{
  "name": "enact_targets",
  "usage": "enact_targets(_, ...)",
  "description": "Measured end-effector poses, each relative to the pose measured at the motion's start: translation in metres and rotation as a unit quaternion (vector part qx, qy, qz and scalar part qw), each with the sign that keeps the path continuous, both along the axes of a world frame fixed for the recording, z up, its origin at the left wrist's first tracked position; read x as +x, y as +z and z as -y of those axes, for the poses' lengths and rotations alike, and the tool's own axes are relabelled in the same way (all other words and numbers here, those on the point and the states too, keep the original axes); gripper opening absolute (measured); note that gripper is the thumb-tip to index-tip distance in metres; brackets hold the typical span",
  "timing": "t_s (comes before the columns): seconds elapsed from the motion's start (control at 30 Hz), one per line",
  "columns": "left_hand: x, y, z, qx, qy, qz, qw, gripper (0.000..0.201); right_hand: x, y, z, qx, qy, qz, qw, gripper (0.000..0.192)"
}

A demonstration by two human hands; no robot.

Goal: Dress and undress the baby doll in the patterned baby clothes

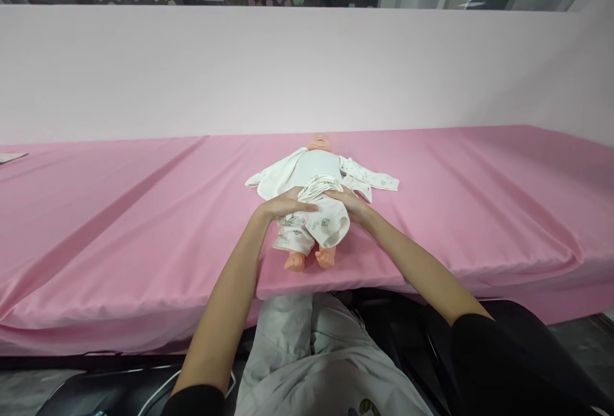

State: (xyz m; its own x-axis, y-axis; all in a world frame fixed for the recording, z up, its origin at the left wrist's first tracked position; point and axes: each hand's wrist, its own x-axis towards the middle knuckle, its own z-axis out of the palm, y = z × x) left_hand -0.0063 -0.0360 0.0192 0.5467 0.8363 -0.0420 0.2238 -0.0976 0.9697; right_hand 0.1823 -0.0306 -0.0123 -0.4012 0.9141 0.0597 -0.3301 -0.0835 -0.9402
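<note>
The left hand and the right hand both rest on the waist of a baby doll, fingers curled into the bunched waistband of its printed white trousers, gripping the cloth from either side. The doll lies on its back, head at 12 o'clock, bare feet at 6 o'clock just inside the near edge of the pink-covered table. An opened white top spreads to 2 and 10 o'clock. Wide pink cloth lies to both sides; a pale wall stands behind.
</note>
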Motion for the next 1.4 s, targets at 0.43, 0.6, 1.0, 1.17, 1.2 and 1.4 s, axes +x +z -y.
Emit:
enact_targets(0.43,-0.006,-0.01,-0.006,-0.088,-0.006,0.115,0.989,0.045,0.018,-0.006,-0.01,0.049,0.206,0.003,0.977,0.053)
enact_targets(0.6,-0.001,-0.008,-0.003,-0.092,0.031,0.122,0.988,0.044,0.013,-0.006,-0.009,0.022,0.192,-0.026,0.981,0.051)
enact_targets(1.0,-0.01,-0.01,-0.003,-0.021,-0.07,0.101,0.992,0.065,0.016,-0.001,-0.006,0.042,0.2,0.019,0.979,0.057)
enact_targets(1.17,-0.009,-0.014,-0.004,-0.036,-0.04,0.137,0.989,0.059,0.015,0.0,-0.005,0.034,0.18,0.03,0.983,0.064)
enact_targets(1.2,-0.009,-0.015,-0.004,-0.044,-0.028,0.148,0.988,0.056,0.014,0.0,-0.005,0.033,0.176,0.024,0.983,0.066)
enact_targets(1.4,-0.004,-0.017,-0.005,-0.076,0.003,0.138,0.987,0.033,0.009,-0.004,-0.007,0.026,0.149,-0.033,0.988,0.065)
